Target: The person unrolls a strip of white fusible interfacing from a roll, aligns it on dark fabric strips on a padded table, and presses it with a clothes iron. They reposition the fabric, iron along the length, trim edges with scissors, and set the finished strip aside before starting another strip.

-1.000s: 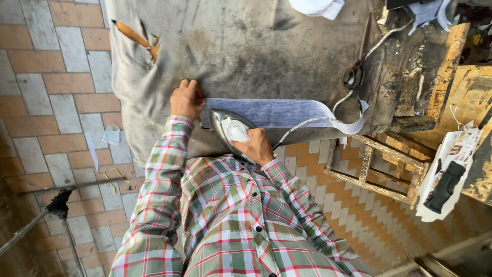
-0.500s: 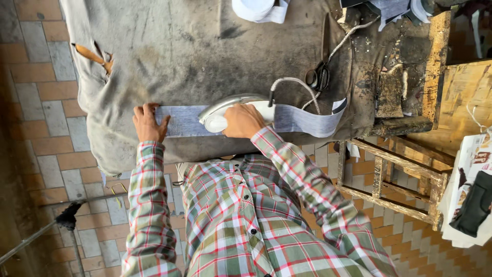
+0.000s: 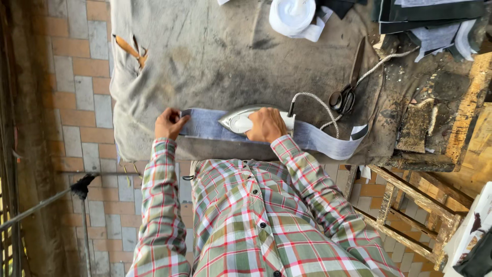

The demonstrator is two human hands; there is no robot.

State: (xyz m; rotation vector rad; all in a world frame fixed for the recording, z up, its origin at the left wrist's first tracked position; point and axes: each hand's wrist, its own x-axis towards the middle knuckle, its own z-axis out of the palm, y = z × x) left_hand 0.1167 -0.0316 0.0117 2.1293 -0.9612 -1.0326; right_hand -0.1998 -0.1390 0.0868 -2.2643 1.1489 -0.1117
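Item: pressing a long blue-grey fabric strip (image 3: pixel 205 124) on a grey padded ironing table (image 3: pixel 215 56).

My right hand (image 3: pixel 265 124): fingers wrapped tight round the handle of the electric iron (image 3: pixel 241 120), sole flat on the strip, nose pointing toward my left hand.

My left hand (image 3: pixel 169 123): fingertips pinching down the strip's near end against the pad, just ahead of the iron's nose.

Strip: lies along the table's front edge; its far end curls up loose near the corner.

Method, as I judge it: hold the pinned end taut, keep the sole level, travel straight along the strip, and keep my left fingers clear of the hot tip.

Cord (image 3: pixel 318 102): braided, looping behind the iron; best kept off the cloth.

Nearby: scissors (image 3: pixel 348 87), white spool (image 3: pixel 292 15), stacked cloth pieces (image 3: pixel 430 20).
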